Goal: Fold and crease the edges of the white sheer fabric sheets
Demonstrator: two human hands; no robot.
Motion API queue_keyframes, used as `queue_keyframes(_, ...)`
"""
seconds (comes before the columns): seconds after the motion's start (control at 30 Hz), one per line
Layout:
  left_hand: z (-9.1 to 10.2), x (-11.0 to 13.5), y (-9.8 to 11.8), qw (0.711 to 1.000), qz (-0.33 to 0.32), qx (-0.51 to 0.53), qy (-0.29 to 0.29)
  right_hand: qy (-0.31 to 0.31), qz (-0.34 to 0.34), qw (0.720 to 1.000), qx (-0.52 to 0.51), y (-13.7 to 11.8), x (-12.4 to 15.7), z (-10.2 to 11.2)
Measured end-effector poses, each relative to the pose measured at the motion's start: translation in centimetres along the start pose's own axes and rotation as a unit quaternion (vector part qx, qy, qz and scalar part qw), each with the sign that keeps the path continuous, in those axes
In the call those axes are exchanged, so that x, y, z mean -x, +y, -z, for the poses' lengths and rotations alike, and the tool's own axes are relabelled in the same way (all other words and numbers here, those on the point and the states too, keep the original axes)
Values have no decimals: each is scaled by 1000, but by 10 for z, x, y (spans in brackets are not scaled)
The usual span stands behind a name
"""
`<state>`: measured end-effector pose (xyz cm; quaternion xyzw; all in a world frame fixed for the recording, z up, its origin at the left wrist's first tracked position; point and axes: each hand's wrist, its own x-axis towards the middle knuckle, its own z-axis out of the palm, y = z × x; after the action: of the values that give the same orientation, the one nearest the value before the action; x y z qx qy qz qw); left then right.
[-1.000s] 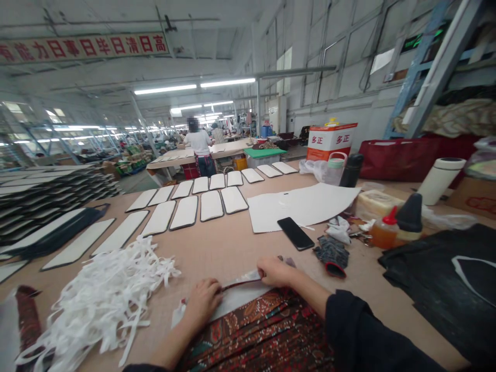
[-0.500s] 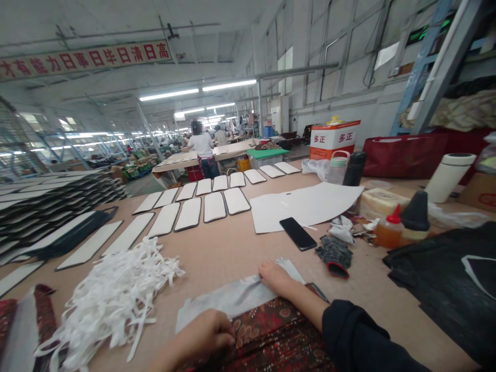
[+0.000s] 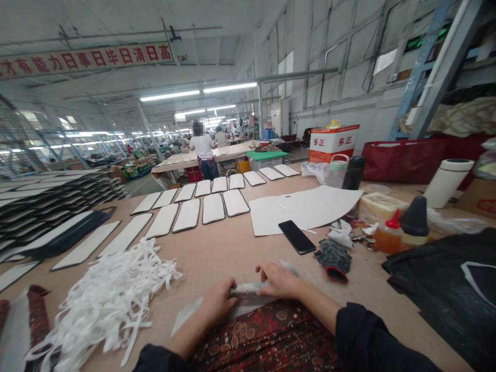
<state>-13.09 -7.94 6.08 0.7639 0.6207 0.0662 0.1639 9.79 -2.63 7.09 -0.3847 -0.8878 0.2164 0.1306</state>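
Narrow strip of pale, glossy material [image 3: 248, 288] is held level between the two hands, low in the view and close to the near side of the worktop [image 3: 232, 253]. The left hand [image 3: 217, 302] is closed on the strip's left end, with the fingers curled over it. The right hand [image 3: 279, 280] is closed on its right part, pressing it from above. Whether the strip is rolled or folded cannot be told. Directly beneath it lies a white sheet [image 3: 201, 316], partly overlapped along its lower edge by a brown-and-red paisley cloth [image 3: 263, 336]. A loose heap of white elastic tape [image 3: 104, 305] is placed near the left hand, on the left. Ahead of the hands, rows of white panels with dark edges [image 3: 213, 206] are laid out on the worktop, and a large white pattern sheet [image 3: 302, 209] lies to their right. Nearer the right hand, a black smartphone [image 3: 296, 236] and a dark knitted glove with a red cuff [image 3: 334, 261] rest apart from each other. Further panels [image 3: 50, 206] are stacked at the far left, and a person in a white top [image 3: 202, 147] is seen standing at a farther table.
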Motion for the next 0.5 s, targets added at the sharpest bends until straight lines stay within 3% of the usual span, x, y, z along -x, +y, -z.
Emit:
queue_keyframes(0.13, 24, 19, -17, 999, 24, -23, -27, -35, -45, 998, 40, 30, -5, 10)
queue_keyframes(0.23, 36, 36, -44, 995, 68, -70, -29, -68, -92, 986, 123, 51, -18, 16)
queue_keyframes(0.3, 40, 47, -65, 991, 97, -88, -16, -60, -93, 982, 152, 49, -35, 16)
queue_keyframes(0.4, 44, 58, -94, 987, 122, -101, 21, -58, -52, 989, 128, 13, -73, -3)
queue_keyframes(0.5, 48, 67, -121, 981, 141, -113, 72, -80, 3, 995, 59, -51, -122, -44)
